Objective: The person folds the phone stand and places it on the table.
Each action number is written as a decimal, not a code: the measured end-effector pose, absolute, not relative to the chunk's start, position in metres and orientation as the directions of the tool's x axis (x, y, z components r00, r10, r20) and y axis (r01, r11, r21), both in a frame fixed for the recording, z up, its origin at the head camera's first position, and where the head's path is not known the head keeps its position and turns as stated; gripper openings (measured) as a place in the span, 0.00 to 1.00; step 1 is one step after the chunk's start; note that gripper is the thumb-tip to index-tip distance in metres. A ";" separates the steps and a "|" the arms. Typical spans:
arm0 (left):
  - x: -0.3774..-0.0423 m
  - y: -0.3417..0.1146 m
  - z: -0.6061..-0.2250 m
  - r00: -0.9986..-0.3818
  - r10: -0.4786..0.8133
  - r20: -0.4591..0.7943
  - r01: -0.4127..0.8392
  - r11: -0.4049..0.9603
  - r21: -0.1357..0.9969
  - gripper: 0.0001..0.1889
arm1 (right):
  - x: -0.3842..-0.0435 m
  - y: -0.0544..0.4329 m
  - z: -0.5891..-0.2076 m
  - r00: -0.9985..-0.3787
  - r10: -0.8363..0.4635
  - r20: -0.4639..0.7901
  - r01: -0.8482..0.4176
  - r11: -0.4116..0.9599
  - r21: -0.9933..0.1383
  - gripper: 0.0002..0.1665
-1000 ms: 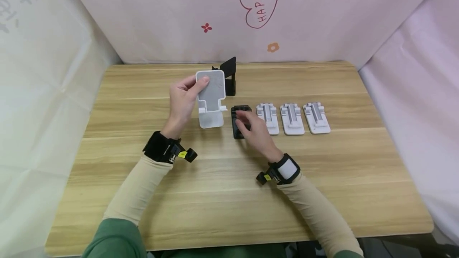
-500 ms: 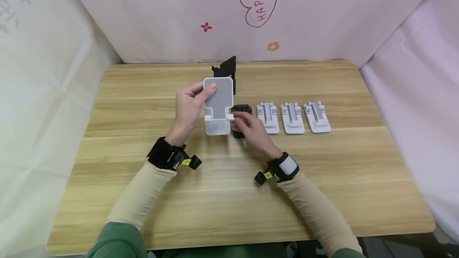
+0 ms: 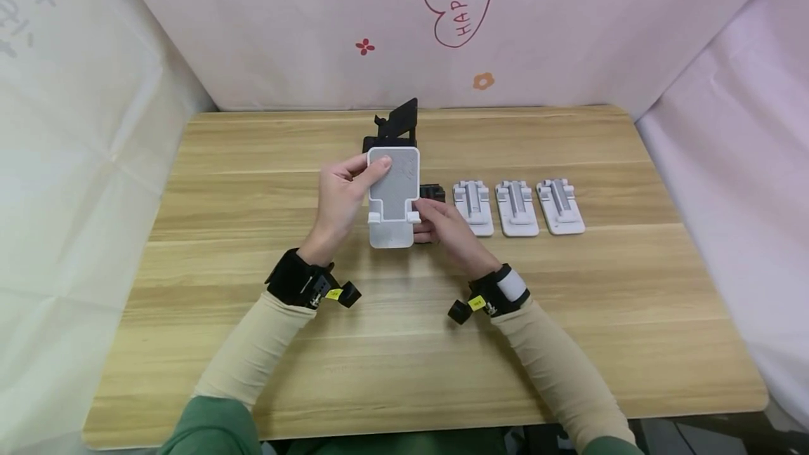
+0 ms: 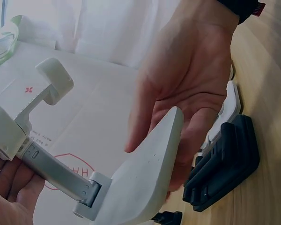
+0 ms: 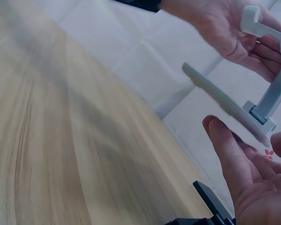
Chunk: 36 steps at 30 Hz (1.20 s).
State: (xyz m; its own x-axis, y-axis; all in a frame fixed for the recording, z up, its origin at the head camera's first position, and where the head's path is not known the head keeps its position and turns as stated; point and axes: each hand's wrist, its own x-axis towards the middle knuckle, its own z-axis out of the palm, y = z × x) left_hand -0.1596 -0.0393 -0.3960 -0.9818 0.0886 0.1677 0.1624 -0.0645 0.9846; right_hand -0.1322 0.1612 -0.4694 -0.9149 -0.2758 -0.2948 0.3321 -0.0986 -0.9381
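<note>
The left hand (image 3: 338,199), gripping the white stand (image 3: 395,192), has brought it rightward, beside the right hand (image 3: 450,230), thumb and fingers apart.

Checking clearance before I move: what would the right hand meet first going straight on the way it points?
Most likely the base plate of the white stand held in the left hand; the right hand is close beside it, though contact is unclear.

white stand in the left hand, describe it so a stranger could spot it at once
In the head view, find the wooden table, and the opened black stand near its far edge. Just below that, the left hand holds the white stand. Unlike the three folded white stands lying in a row rightward, it is unfolded and raised, gray face showing.
</note>
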 end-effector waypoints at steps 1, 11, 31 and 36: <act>-0.159 -0.039 -0.397 -0.982 0.090 0.166 0.161 -0.064 0.985 0.14 | -0.132 0.161 -0.469 -0.914 -0.284 -0.290 0.333 -0.117 -0.936 0.29; -0.156 -0.036 -0.399 -0.978 0.114 0.174 0.166 -0.072 0.983 0.14 | -0.132 0.163 -0.469 -0.910 -0.333 -0.247 0.311 -0.154 -0.938 0.27; -0.154 -0.048 -0.410 -0.898 0.387 0.207 0.192 -0.078 0.978 0.27 | -0.130 0.160 -0.466 -0.907 -0.365 -0.211 0.266 -0.107 -0.958 0.25; -0.154 -0.052 -0.411 -0.866 0.466 0.182 0.166 -0.075 0.983 0.30 | -0.130 0.160 -0.467 -0.905 -0.371 -0.207 0.262 -0.103 -0.960 0.25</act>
